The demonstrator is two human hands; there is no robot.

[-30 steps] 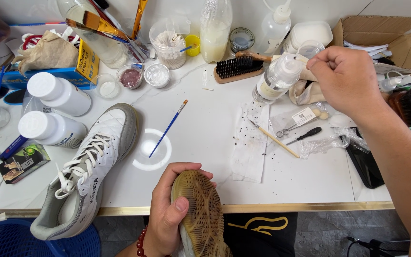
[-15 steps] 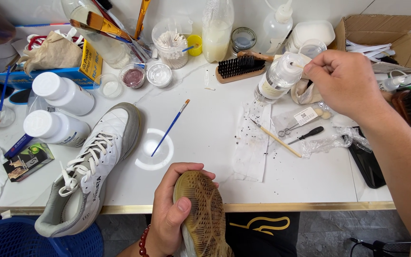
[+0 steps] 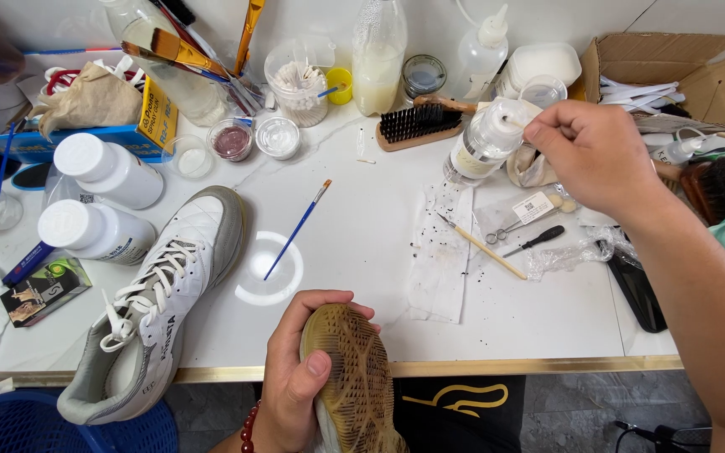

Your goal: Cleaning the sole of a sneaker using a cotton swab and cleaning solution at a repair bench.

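Fingers of the right hand point(image 3: 593, 155) pinch a thin swab stick at the mouth of the clear bottle point(image 3: 487, 143), far right. The left hand point(image 3: 295, 377) grips the upturned shoe point(image 3: 354, 369), near centre; its yellowed sole appears uncleaned.

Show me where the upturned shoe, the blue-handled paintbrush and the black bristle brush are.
upturned shoe point(image 3: 354, 373), head view, middle of its yellowed sole.
blue-handled paintbrush point(image 3: 295, 233), head view, middle of its blue handle.
black bristle brush point(image 3: 417, 123), head view, on the black bristles.
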